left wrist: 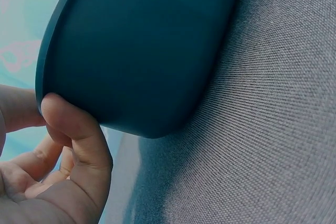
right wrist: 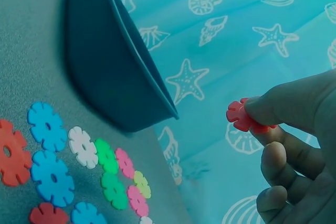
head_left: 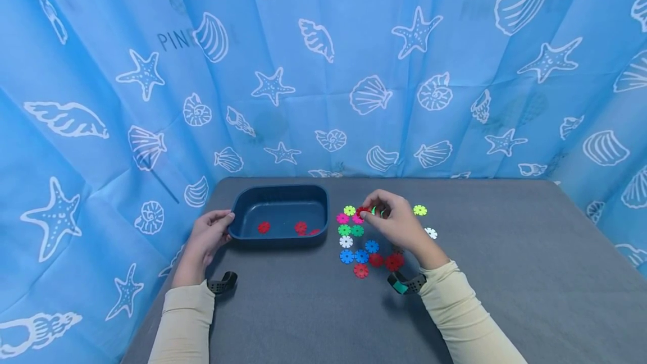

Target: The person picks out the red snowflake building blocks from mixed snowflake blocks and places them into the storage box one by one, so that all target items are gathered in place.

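Note:
A dark blue tray (head_left: 242,232) sits on the grey table with three red snowflake discs (head_left: 263,227) inside. My left hand (head_left: 214,230) grips its left rim (left wrist: 52,90), thumb on the outer wall. My right hand (head_left: 389,218) is raised just right of the tray and pinches a red snowflake disc (right wrist: 240,116) between thumb and fingertip (right wrist: 262,107). Beneath it lie several loose discs: pink, green, white, blue (head_left: 346,256) and red (head_left: 361,270). In the right wrist view they appear as a cluster (right wrist: 50,174) beside the tray (right wrist: 105,61).
The grey cloth table (head_left: 505,274) is ringed by a blue sea-shell curtain (head_left: 323,60) close behind and at both sides. A yellow-green disc (head_left: 420,210) and a white disc (head_left: 431,233) lie to the right of my right hand.

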`<state>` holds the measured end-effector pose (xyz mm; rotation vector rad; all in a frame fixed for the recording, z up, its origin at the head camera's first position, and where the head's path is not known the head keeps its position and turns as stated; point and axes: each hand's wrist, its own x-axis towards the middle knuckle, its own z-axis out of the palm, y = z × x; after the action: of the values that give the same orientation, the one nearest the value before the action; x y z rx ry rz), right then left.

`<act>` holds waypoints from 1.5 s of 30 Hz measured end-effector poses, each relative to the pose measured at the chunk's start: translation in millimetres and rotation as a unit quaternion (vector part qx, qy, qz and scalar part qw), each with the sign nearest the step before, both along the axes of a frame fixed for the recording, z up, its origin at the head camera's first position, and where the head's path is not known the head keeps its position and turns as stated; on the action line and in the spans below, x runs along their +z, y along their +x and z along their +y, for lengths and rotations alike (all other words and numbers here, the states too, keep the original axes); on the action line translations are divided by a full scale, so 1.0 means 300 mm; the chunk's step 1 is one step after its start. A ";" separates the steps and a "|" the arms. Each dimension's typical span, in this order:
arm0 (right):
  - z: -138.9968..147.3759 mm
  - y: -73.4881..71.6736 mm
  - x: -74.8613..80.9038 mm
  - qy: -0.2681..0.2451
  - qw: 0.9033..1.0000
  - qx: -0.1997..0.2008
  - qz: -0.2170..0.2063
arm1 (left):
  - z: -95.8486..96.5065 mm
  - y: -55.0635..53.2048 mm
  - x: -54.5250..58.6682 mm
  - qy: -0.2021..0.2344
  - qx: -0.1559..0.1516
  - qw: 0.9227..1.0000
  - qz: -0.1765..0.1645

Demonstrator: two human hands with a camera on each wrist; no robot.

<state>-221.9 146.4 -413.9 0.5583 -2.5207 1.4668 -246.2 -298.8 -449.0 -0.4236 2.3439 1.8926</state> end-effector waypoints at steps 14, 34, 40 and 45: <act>-0.025 0.021 0.034 0.003 1.000 0.010 0.012 | -0.006 -0.001 -0.015 0.002 0.005 1.000 0.004; -0.093 -0.009 0.085 -0.005 0.999 0.036 0.025 | -0.010 -0.006 -0.004 0.017 -0.005 1.000 -0.001; -0.136 -0.016 0.093 -0.012 0.999 0.048 0.009 | -0.009 -0.006 -0.003 0.019 0.000 1.000 0.000; -0.167 -0.024 0.089 -0.014 0.999 0.051 0.002 | -0.012 -0.006 -0.008 0.015 0.001 1.000 0.002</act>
<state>-229.0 96.3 -387.1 0.6955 -2.4989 1.5299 -247.9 -302.5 -451.3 -0.4213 2.3142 1.9297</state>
